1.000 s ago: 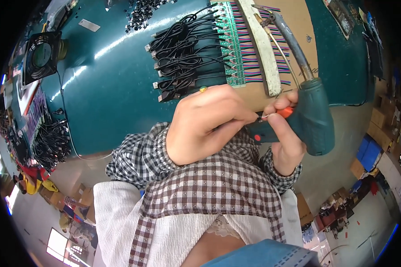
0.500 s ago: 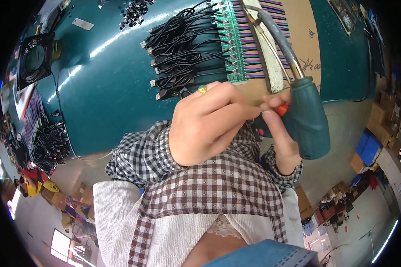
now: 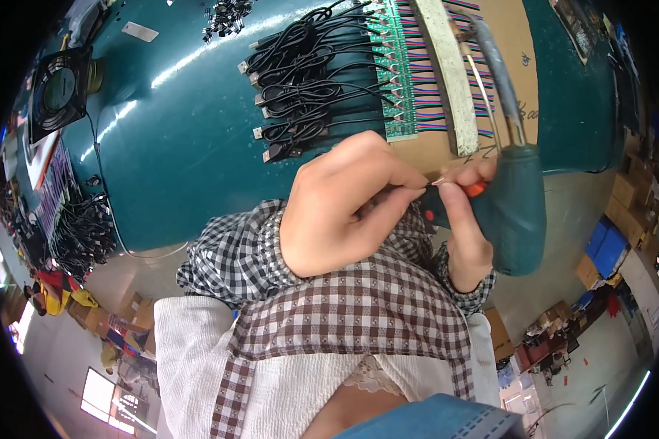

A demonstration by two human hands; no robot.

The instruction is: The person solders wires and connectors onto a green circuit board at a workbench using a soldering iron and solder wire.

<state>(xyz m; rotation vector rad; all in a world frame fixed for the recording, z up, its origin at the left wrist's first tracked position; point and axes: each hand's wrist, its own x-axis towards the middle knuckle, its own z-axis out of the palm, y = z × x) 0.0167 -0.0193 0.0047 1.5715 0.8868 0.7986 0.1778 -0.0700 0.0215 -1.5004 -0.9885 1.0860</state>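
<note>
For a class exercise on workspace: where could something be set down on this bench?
Bare: green tabletop between black fan and bundled cables, and right of the cardboard. Crowded: from those cables across circuit boards to pale bar; around left hand, right hand and green-handled tool.

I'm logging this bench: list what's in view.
Soldering gun: one, teal, right
Strand: one visible, pale, centre
Cables: many, black, top and left
Board panel: one, green, beside cables
Cardboard: one, brown, right
Wires: many, multicoloured, on cardboard
Bar: one, whitish, over wires
Small parts: many, black, top
Plate: one, silver, upper left
Fan: one, black, left
Boxes: several, brown, right
Table: one, green, beneath
Left hand: one, checked cuff, centre
Right hand: one, checked cuff, right
</note>
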